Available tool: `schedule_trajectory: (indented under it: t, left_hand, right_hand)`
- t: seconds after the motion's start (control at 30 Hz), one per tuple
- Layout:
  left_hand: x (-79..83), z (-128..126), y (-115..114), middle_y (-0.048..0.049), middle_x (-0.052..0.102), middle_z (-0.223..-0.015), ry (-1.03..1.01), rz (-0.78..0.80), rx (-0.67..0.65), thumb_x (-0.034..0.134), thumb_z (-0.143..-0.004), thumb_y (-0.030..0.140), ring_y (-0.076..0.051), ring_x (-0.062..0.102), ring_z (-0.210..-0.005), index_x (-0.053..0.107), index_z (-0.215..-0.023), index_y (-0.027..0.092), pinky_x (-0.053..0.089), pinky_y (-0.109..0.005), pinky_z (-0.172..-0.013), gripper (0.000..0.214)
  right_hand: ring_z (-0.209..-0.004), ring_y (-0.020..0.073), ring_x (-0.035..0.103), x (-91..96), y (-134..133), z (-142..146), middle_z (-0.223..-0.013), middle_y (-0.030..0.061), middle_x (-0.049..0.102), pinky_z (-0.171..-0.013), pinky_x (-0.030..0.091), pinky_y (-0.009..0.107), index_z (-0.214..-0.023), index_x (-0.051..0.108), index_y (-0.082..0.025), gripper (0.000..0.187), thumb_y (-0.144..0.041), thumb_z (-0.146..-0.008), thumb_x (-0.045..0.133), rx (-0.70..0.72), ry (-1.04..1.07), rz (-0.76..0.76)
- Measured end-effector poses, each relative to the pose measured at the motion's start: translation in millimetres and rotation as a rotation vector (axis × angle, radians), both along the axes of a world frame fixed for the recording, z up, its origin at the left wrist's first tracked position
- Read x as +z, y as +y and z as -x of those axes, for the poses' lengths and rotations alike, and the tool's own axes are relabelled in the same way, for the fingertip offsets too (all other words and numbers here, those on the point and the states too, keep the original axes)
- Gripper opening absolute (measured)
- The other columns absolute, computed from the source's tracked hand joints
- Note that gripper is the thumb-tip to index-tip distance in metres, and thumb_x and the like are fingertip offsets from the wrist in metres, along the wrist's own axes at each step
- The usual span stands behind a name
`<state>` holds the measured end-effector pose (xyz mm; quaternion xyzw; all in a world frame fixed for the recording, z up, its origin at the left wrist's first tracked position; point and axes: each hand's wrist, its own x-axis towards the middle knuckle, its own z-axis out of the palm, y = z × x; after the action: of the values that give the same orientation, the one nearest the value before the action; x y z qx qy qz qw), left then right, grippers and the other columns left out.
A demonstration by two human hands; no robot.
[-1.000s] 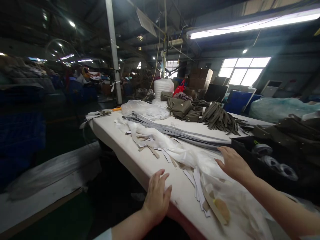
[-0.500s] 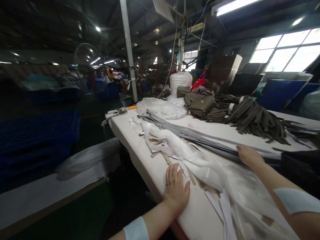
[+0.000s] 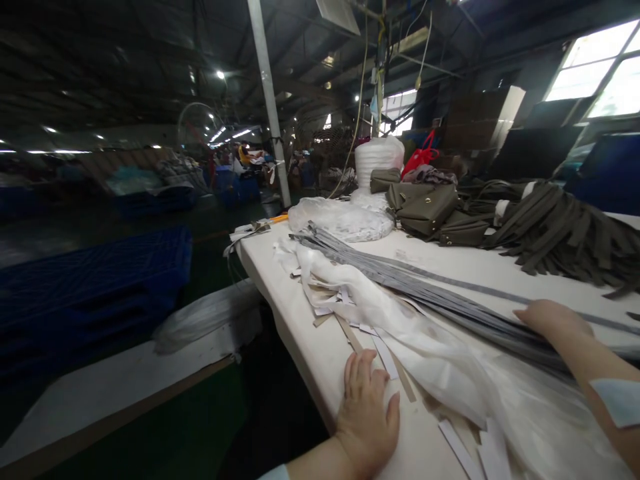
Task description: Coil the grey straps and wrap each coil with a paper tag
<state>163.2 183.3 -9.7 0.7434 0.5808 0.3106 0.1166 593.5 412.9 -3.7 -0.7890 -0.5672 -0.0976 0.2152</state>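
My left hand (image 3: 367, 413) rests flat near the edge of the white-covered table (image 3: 280, 303), its fingers stretched out beside narrow paper strips (image 3: 385, 357). It holds nothing. Over on the right, my right hand (image 3: 555, 320) is at a long bundle of grey strips (image 3: 425, 287), palm turned down. Most of its fingers are hidden under the hand, so whether they grip a strip does not show. Crumpled white sheeting (image 3: 370, 300) lies between my two hands and runs alongside the bundle.
Dark olive bags (image 3: 425, 210) and a heap of dark straps (image 3: 565, 230) lie across the table. Behind them stand a white wrapped roll (image 3: 376, 163) and a red bag (image 3: 421, 157). Clear plastic (image 3: 340, 219) covers the far end. Blue pallets (image 3: 100, 287) are on the left.
The view has shifted left, so the table and both hands appear further right and a little lower. My left hand stays flat on the table; my right hand remains at the grey strips.
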Motion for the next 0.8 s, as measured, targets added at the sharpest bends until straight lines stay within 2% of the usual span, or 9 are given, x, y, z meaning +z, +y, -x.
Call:
schedule_trajectory:
  t: [0.07, 0.13, 0.17, 0.23, 0.33, 0.43, 0.53, 0.7, 0.8]
  left_hand:
    - [-1.9, 0, 0, -0.0132, 0.048, -0.137, 0.01, -0.013, -0.008, 0.057, -0.082, 0.028, -0.032, 0.04, -0.132, 0.064, -0.101, 0.018, 0.03, -0.057, -0.114, 0.023]
    - [-3.4, 0, 1, -0.0134, 0.049, -0.136, 0.02, -0.024, -0.011, 0.058, -0.082, 0.029, -0.031, 0.041, -0.132, 0.064, -0.1, 0.018, 0.031, -0.057, -0.114, 0.023]
    - [-3.9, 0, 1, -0.0138, 0.049, -0.136, 0.024, -0.03, -0.014, 0.058, -0.082, 0.029, -0.031, 0.042, -0.131, 0.064, -0.1, 0.018, 0.032, -0.057, -0.114, 0.022]
    - [-4.3, 0, 2, -0.0141, 0.049, -0.135, 0.027, -0.041, -0.018, 0.058, -0.082, 0.029, -0.032, 0.042, -0.131, 0.063, -0.098, 0.017, 0.032, -0.057, -0.114, 0.021]
    - [-3.2, 0, 2, -0.0133, 0.049, -0.134, 0.018, -0.03, -0.023, 0.058, -0.081, 0.028, -0.031, 0.042, -0.131, 0.063, -0.097, 0.018, 0.03, -0.056, -0.114, 0.019]
    - [-1.6, -1, 1, -0.0124, 0.05, -0.133, 0.003, 0.009, -0.013, 0.058, -0.081, 0.026, -0.03, 0.041, -0.131, 0.063, -0.096, 0.018, 0.029, -0.056, -0.115, 0.017]
    - [-0.5, -2, 2, -0.0117, 0.05, -0.132, -0.01, 0.028, -0.004, 0.057, -0.08, 0.024, -0.029, 0.041, -0.131, 0.063, -0.094, 0.019, 0.026, -0.055, -0.116, 0.015]
    - [0.1, -3, 3, -0.0127, 0.052, -0.127, -0.049, 0.032, -0.01, 0.058, -0.078, 0.021, -0.03, 0.042, -0.128, 0.063, -0.09, 0.017, 0.023, -0.054, -0.117, 0.014]
    - [0.7, -1, 1, -0.0142, 0.054, -0.123, -0.123, 0.016, -0.029, 0.055, -0.081, 0.024, -0.03, 0.043, -0.125, 0.063, -0.089, 0.016, 0.02, -0.055, -0.116, 0.014]
  right_hand:
    - [-0.094, 0.0419, 0.065, -9.0, 3, 1, -0.097, 0.0344, 0.066, -0.076, 0.046, 0.054, -0.083, 0.074, -0.005, 0.028, -0.017, -0.077, 0.05, -0.028, -0.019, 0.154]
    - [-0.125, 0.0371, 0.05, -18.6, 8, 4, -0.133, 0.0276, 0.053, -0.097, 0.04, 0.051, -0.12, 0.064, -0.007, 0.046, -0.014, -0.081, 0.042, 0.028, -0.031, 0.27]
    - [-0.131, 0.0336, 0.044, -22.2, 10, 6, -0.141, 0.023, 0.047, -0.102, 0.037, 0.048, -0.131, 0.056, -0.009, 0.051, -0.014, -0.083, 0.039, 0.057, -0.035, 0.319]
    - [-0.131, 0.0326, 0.043, -24.9, 15, 7, -0.143, 0.0217, 0.045, -0.106, 0.032, 0.047, -0.14, 0.047, -0.009, 0.055, -0.017, -0.086, 0.036, 0.067, -0.047, 0.403]
    - [-0.124, 0.0348, 0.05, -18.6, 17, 7, -0.137, 0.0264, 0.05, -0.103, 0.032, 0.046, -0.136, 0.052, -0.007, 0.052, -0.017, -0.087, 0.038, 0.043, -0.084, 0.482]
    - [-0.113, 0.0346, 0.058, -4.9, 6, 12, -0.121, 0.0316, 0.059, -0.091, 0.037, 0.043, -0.112, 0.068, -0.005, 0.039, -0.012, -0.083, 0.044, 0.043, -0.132, 0.53]
    - [-0.102, 0.0328, 0.064, 14.8, -16, 30, -0.105, 0.033, 0.063, -0.082, 0.039, 0.04, -0.093, 0.072, -0.004, 0.031, -0.007, -0.082, 0.044, 0.069, -0.191, 0.504]
    - [-0.095, 0.0332, 0.065, 74.5, -55, 93, -0.1, 0.031, 0.062, -0.073, 0.037, 0.039, -0.101, 0.064, -0.003, 0.036, -0.012, -0.093, 0.031, 0.144, -0.313, 0.318]
    - [-0.081, 0.0296, 0.067, 123.0, -84, 144, -0.088, 0.0225, 0.067, -0.064, 0.033, 0.036, -0.103, 0.06, -0.009, 0.033, -0.019, -0.096, 0.029, 0.231, -0.367, 0.261]
